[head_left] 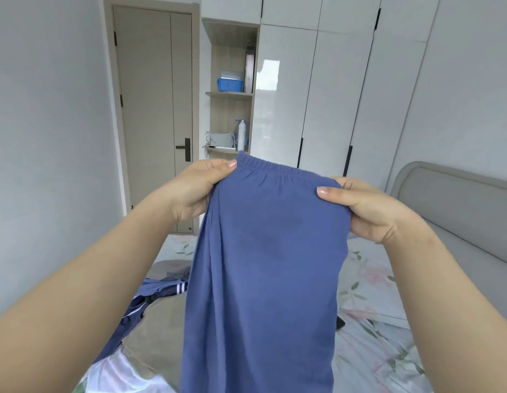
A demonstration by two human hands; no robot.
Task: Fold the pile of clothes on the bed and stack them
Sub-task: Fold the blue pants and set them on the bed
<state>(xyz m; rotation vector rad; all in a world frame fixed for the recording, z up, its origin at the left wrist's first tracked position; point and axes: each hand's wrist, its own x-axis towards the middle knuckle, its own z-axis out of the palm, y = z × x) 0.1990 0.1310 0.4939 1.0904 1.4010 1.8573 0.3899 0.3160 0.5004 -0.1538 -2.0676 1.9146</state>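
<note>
Over the bed (181,246), lower left: pile of clothes (158,313) lies rumpled, unfolded. Left hand (195,188) pinches one waistband corner of the blue trousers (263,265); right hand (368,211) pinches the other, fingers clenched on cloth. Trousers hang mid-air. No stack visible; task judged early.

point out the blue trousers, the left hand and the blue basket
blue trousers (263,251), head view, middle of the hanging fabric
left hand (195,188), head view, middle of the hand
blue basket (230,85), head view, its front wall
</note>
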